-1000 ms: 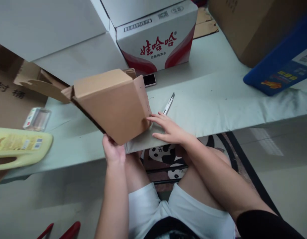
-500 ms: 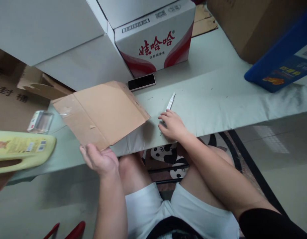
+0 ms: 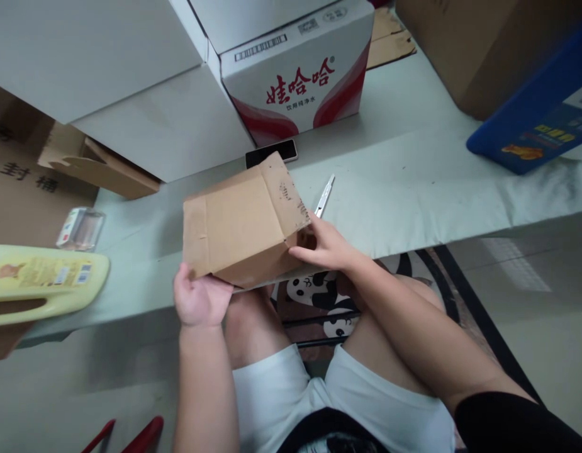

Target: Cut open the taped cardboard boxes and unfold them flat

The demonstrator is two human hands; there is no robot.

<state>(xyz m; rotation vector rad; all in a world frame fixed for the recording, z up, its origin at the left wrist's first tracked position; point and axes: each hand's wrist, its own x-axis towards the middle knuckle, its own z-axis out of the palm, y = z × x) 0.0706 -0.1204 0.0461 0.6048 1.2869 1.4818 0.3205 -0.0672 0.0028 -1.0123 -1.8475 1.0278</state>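
A small brown cardboard box point(image 3: 238, 220) is tilted above the near edge of the table, with flaps at both ends and dark print on its right flap. My left hand point(image 3: 201, 297) grips its near left corner, thumb on top and the other fingers partly hidden below. At the right end, my right hand point(image 3: 326, 244) holds the box, its thumb on the near side and its fingertips hidden behind the flap. Just beyond that hand lies a utility knife point(image 3: 325, 194) on the pale green cloth. The box partly covers a phone point(image 3: 284, 151).
White cartons point(image 3: 168, 119) and a red-and-white water carton point(image 3: 300, 88) stand at the back. A yellow bottle point(image 3: 50, 277) and a small clear case point(image 3: 80, 228) lie left. On the right are a blue container point(image 3: 531, 119) and a brown carton point(image 3: 479, 50). The cloth-covered table point(image 3: 413, 195) ends before my knees.
The cardboard has moved right and turned, now showing a box shape rather than a flat panel. My right hand has left the knife's near end and taken hold of the box's right end.
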